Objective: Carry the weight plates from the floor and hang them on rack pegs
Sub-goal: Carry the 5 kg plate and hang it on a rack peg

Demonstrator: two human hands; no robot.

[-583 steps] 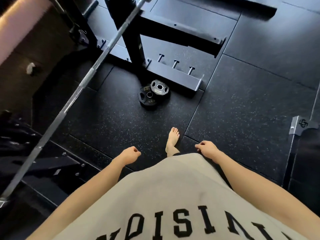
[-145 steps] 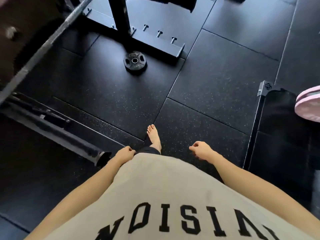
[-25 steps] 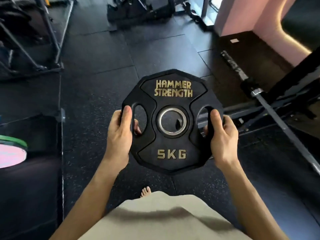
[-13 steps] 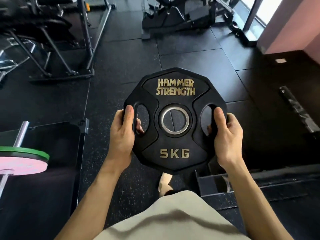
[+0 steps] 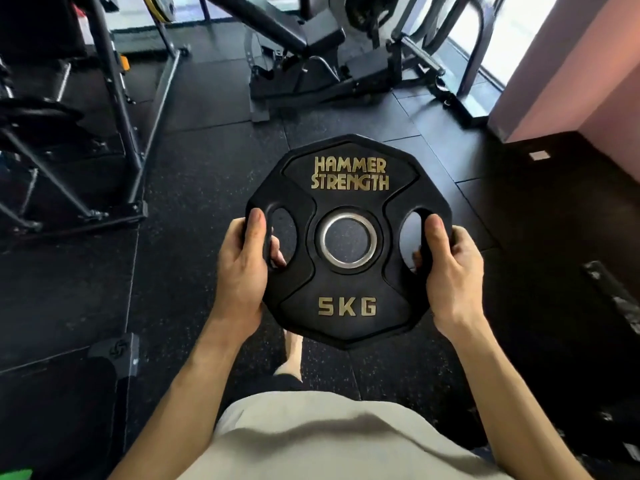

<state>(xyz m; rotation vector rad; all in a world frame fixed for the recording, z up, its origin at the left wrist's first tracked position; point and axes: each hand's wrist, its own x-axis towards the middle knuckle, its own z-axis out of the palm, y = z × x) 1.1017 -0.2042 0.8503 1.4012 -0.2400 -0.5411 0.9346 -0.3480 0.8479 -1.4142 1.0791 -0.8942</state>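
Two hands on one black weight plate [image 5: 349, 237], up in the air over the black floor [image 5: 207, 202]. Left hand [image 5: 242, 271] on the left edge, thumb flat on the front, fingers curled through the left hole. Right hand [image 5: 450, 275] on the right edge, same way, thumb on the front, fingers through the right hole. Both with a tight grip on the plate. Gold words "HAMMER STRENGTH" near the top, "5KG" near the bottom. Shiny metal ring [image 5: 349, 238] round the middle hole, with floor showing through. Plate face up toward the camera, tilted a little.

Under the plate, a bare foot [image 5: 293, 351] on the floor. Lower down, a pale shirt [image 5: 329, 438].

Far side of the floor: a black gym bench [image 5: 311, 39] with a metal frame. To the left, a dark metal stand [image 5: 114, 109] with slanted bars. Top right, a pink wall [image 5: 571, 71]. Bottom left corner, a small bit of green [image 5: 15, 474], too small to tell what.
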